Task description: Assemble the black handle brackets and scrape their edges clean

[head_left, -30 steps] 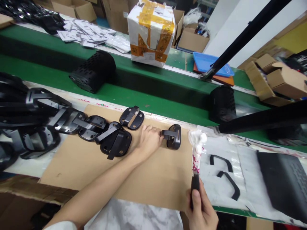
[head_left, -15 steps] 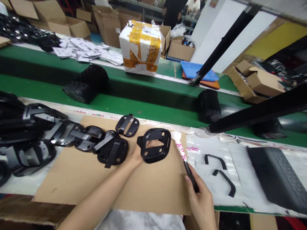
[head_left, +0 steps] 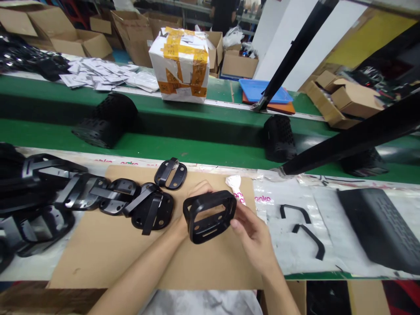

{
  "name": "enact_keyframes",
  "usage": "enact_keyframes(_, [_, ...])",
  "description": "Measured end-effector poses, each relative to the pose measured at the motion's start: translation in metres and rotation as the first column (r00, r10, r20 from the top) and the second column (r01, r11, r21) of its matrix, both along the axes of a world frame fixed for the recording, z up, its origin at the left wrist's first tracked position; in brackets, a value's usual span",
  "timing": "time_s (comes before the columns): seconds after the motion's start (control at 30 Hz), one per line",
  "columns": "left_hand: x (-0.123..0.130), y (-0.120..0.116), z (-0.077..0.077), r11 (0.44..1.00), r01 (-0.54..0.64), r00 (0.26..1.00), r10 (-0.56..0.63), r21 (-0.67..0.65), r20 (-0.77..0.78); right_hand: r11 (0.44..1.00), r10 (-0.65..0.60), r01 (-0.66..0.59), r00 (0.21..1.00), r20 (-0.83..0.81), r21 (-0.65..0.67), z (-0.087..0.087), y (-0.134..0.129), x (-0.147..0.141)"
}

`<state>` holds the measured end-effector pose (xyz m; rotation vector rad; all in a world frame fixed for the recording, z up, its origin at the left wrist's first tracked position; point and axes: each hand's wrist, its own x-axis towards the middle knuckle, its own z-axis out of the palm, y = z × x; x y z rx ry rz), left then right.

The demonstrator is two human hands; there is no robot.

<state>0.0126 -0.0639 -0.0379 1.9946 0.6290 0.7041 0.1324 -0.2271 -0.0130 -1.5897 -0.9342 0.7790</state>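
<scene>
A black plastic frame [head_left: 206, 235] with rounded corners and a large opening is held tilted over the cardboard. My left hand [head_left: 198, 189] grips it from behind on the left, mostly hidden by the part. At its right edge, my right hand [head_left: 251, 229] has closed thumb and fingers on the rim. A tool with a white-wrapped head [head_left: 233, 182] lies just beyond my right hand; its handle is hidden behind that hand. To the left, several similar black plates with straps [head_left: 152, 211] rest in a row, and one smaller-looking plate [head_left: 170, 173] sits farther back.
A cardboard sheet [head_left: 108, 258] covers the middle of the bench. Two black bent strips [head_left: 310, 238] and a black perforated cover [head_left: 377, 227] lie to the right. Black cylindrical parts [head_left: 110, 118] stand on the green conveyor [head_left: 183, 148]. A dark slanted post [head_left: 344, 144] crosses at right.
My right hand has let go of the tool's dark handle and moved up-left to the black frame's edge. The frame has tipped and come slightly lower. The view has shifted a little.
</scene>
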Motion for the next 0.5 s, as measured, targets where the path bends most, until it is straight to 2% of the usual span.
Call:
enact_keyframes(0.13, [0.003, -0.002, 0.0, 0.999, -0.036, 0.98, 0.03, 0.026, 0.194, 0.999, -0.036, 0.035, 0.992, 0.117, 0.007, -0.007, 0.016, -0.005])
enact_keyframes(0.3, [0.005, -0.005, -0.007, 0.999, -0.038, 0.975, 0.03, 0.033, 0.22, 0.987, -0.147, 0.12, 0.944, 0.297, 0.108, -0.018, 0.018, -0.003])
enact_keyframes(0.37, [0.006, -0.006, -0.007, 0.999, -0.027, 0.977, 0.033, -0.029, 0.209, 0.982, -0.17, 0.13, 0.924, 0.342, 0.137, -0.02, 0.018, 0.0])
enact_keyframes(0.5, [0.009, -0.006, -0.007, 0.97, 0.026, 0.98, 0.024, -0.242, 0.199, 0.977, -0.189, 0.135, 0.906, 0.38, 0.162, -0.021, 0.017, 0.003])
